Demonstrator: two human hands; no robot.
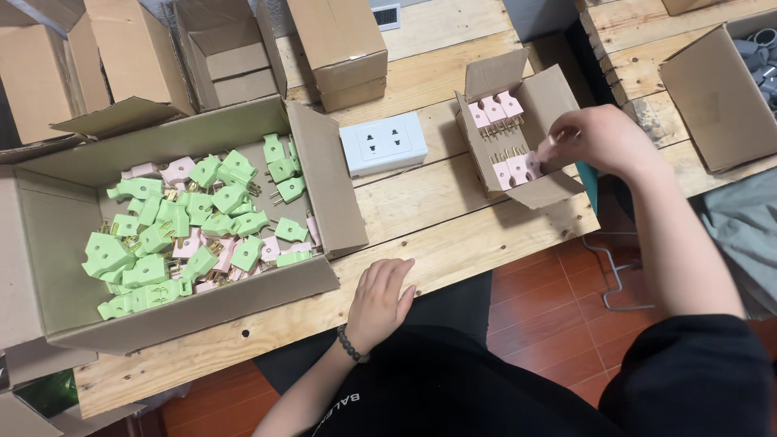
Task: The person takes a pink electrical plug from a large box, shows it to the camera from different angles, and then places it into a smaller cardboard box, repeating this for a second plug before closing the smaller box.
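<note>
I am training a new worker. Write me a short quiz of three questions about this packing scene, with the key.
1. True or false: the right hand is at the small box that holds pink plugs.
2. What colour are most plugs in the large box? A. green B. blue C. white
3. Fill in: the left hand rests flat on the wooden ____.

Key
1. True; it holds a pink plug at the box.
2. A; the green plugs outnumber the pink ones there.
3. Table; the hand holds nothing.
</note>
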